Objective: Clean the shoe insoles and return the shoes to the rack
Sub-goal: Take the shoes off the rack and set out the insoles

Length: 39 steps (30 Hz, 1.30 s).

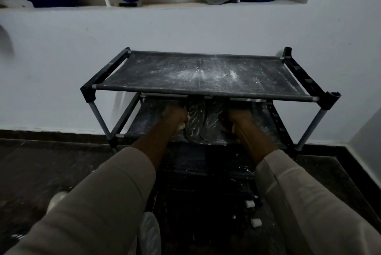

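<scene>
Shoe rack [206,93]: black frame, against white wall [61,69]; top shelf [156,69] dusted with white powder [198,74]. Second shelf, front edge, middle: left shoe [194,120] and right shoe [214,123], side by side. Left hand [175,118] grips left shoe's outer side; right hand [237,120] grips right shoe's.

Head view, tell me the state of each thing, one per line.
Rack: upright by the wall.
Top shelf: dusted with white powder.
Left shoe: on the second shelf, opening up, powder-streaked.
Right shoe: beside it, on the same shelf.
Left hand: grips the left shoe.
Right hand: grips the right shoe.
Caps: loose on the floor.
</scene>
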### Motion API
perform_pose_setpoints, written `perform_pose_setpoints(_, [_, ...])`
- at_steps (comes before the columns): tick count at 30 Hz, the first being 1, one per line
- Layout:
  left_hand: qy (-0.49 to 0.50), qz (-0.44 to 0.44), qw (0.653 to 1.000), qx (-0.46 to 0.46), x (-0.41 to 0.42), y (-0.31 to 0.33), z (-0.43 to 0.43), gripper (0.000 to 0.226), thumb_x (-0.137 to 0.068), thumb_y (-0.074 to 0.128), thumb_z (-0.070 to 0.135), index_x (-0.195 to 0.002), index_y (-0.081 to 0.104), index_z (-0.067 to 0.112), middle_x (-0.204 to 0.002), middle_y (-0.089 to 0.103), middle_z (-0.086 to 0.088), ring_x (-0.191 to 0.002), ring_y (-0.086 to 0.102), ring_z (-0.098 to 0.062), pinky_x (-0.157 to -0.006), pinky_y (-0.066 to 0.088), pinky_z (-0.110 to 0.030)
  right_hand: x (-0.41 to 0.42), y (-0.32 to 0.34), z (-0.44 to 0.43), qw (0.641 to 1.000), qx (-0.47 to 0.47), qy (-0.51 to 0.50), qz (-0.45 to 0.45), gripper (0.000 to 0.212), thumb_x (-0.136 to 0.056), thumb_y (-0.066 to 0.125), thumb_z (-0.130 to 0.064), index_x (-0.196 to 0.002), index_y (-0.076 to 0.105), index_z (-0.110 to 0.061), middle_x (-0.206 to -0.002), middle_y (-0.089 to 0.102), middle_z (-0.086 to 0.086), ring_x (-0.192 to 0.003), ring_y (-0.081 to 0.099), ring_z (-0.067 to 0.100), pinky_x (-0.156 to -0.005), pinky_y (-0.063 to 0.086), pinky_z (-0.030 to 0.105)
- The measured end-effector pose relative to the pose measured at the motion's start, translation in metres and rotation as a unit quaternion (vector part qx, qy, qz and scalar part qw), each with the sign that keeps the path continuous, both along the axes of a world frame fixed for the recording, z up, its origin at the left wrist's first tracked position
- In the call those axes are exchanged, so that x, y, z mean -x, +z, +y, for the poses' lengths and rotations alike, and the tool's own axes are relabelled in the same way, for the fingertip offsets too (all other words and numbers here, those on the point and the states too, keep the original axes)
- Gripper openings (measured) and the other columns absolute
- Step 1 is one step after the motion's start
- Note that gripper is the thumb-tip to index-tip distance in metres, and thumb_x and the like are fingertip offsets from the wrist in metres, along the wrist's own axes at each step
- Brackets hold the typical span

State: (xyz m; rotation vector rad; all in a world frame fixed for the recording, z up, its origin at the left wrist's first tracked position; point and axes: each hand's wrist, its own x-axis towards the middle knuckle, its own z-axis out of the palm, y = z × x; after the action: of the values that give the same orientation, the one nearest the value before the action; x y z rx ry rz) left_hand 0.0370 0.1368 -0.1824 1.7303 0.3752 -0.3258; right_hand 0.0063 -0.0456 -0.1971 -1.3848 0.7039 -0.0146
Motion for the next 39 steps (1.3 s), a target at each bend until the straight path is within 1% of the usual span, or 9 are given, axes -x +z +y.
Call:
perform_pose_setpoints(4, [-0.006, -0.008, 1.000, 0.010, 0.024, 0.016, 0.013, 0.016, -0.095, 0.059, -0.007, -0.091, 0.060, 0.008, -0.078, 0.056, -0.004, -0.064, 0.051, -0.009, -0.034, 0.045, -0.014, 0.012, 0.009, 0.003, 0.999, -0.016, -0.010, -0.030, 0.019, -0.095, 0.057, 0.002, -0.080, 0.059, -0.011, -0.073, 0.060, 0.013, -0.058, 0.056, 0.022, -0.054, 0.051, 0.033])
perform_pose_setpoints(10, [0.016, -0.012, 1.000, 0.010, 0.052, 0.033, 0.037, 0.015, -0.092, 0.066, -0.004, -0.083, 0.061, 0.008, -0.081, 0.061, -0.004, -0.067, 0.057, -0.011, -0.042, 0.048, -0.021, 0.047, 0.034, 0.017, 0.999, -0.007, 0.002, -0.051, 0.028, -0.096, 0.053, 0.007, -0.073, 0.057, -0.009, -0.068, 0.058, 0.010, -0.051, 0.056, 0.016, -0.035, 0.049, 0.022])
perform_pose_setpoints(12, [0.013, -0.017, 1.000, 0.008, 0.066, 0.039, 0.043, 0.007, -0.091, 0.068, -0.002, -0.093, 0.063, 0.003, -0.086, 0.062, -0.006, -0.070, 0.058, -0.012, -0.048, 0.048, -0.022, 0.064, 0.041, 0.022, 0.999, 0.000, 0.021, -0.046, 0.032, -0.093, 0.052, 0.014, -0.071, 0.056, -0.008, -0.067, 0.057, 0.009, -0.052, 0.057, 0.016, -0.034, 0.049, 0.020])
perform_pose_setpoints(19, [0.014, 0.006, 0.999, 0.052, 0.125, 0.032, 0.055, 0.035, -0.094, 0.065, 0.002, -0.128, 0.056, 0.003, -0.124, 0.059, -0.012, -0.103, 0.058, -0.022, -0.078, 0.051, -0.029, 0.126, 0.036, 0.043, 0.998, 0.020, 0.054, -0.005, 0.022, -0.096, 0.049, 0.010, -0.084, 0.060, -0.005, -0.076, 0.061, 0.012, -0.061, 0.058, 0.019, -0.038, 0.051, 0.024])
perform_pose_setpoints(22, [0.029, 0.006, 0.999, 0.044, 0.155, 0.024, 0.061, 0.022, -0.093, 0.066, -0.001, -0.114, 0.060, 0.002, -0.116, 0.064, -0.015, -0.098, 0.062, -0.023, -0.071, 0.053, -0.031, 0.152, 0.023, 0.056, 0.997, 0.018, 0.069, 0.023, 0.018, -0.096, 0.049, 0.010, -0.098, 0.063, -0.001, -0.081, 0.064, 0.018, -0.060, 0.060, 0.021, -0.040, 0.053, 0.027])
perform_pose_setpoints(26, [0.033, -0.001, 0.999, 0.020, 0.191, 0.009, 0.073, 0.019, -0.090, 0.067, -0.004, -0.108, 0.063, -0.006, -0.099, 0.065, -0.018, -0.076, 0.063, -0.020, -0.057, 0.054, -0.030, 0.187, 0.008, 0.067, 0.996, 0.028, 0.075, 0.047, 0.021, -0.097, 0.051, 0.009, -0.079, 0.061, 0.002, -0.069, 0.059, 0.017, -0.055, 0.056, 0.022, -0.035, 0.049, 0.025])
perform_pose_setpoints(31, [0.013, 0.022, 0.997, -0.074, 0.220, -0.025, 0.089, 0.012, -0.090, 0.071, 0.006, -0.093, 0.065, -0.004, -0.087, 0.067, -0.017, -0.069, 0.063, -0.023, -0.046, 0.052, -0.024, 0.221, -0.019, 0.072, 0.992, 0.053, 0.095, 0.067, 0.021, -0.096, 0.050, 0.009, -0.080, 0.060, 0.001, -0.065, 0.057, 0.017, -0.052, 0.054, 0.022, -0.036, 0.050, 0.025])
perform_pose_setpoints(36, [-0.006, 0.062, 0.993, -0.105, 0.242, -0.070, 0.101, 0.023, -0.094, 0.064, 0.004, -0.072, 0.058, 0.006, -0.066, 0.057, -0.012, -0.053, 0.056, -0.019, -0.040, 0.043, -0.021, 0.234, -0.065, 0.074, 0.985, 0.078, 0.110, 0.105, 0.014, -0.094, 0.053, 0.008, -0.085, 0.062, 0.003, -0.074, 0.061, 0.022, -0.057, 0.060, 0.027, -0.053, 0.057, 0.040])
perform_pose_setpoints(39, [-0.016, 0.095, 0.989, -0.108, 0.250, -0.102, 0.109, 0.031, -0.095, 0.062, 0.002, -0.068, 0.054, 0.015, -0.061, 0.054, -0.003, -0.047, 0.054, -0.011, -0.038, 0.042, -0.018, 0.237, -0.093, 0.074, 0.980, 0.092, 0.116, 0.131, 0.014, -0.095, 0.054, 0.003, -0.085, 0.063, 0.002, -0.079, 0.063, 0.021, -0.061, 0.062, 0.029, -0.048, 0.053, 0.034])
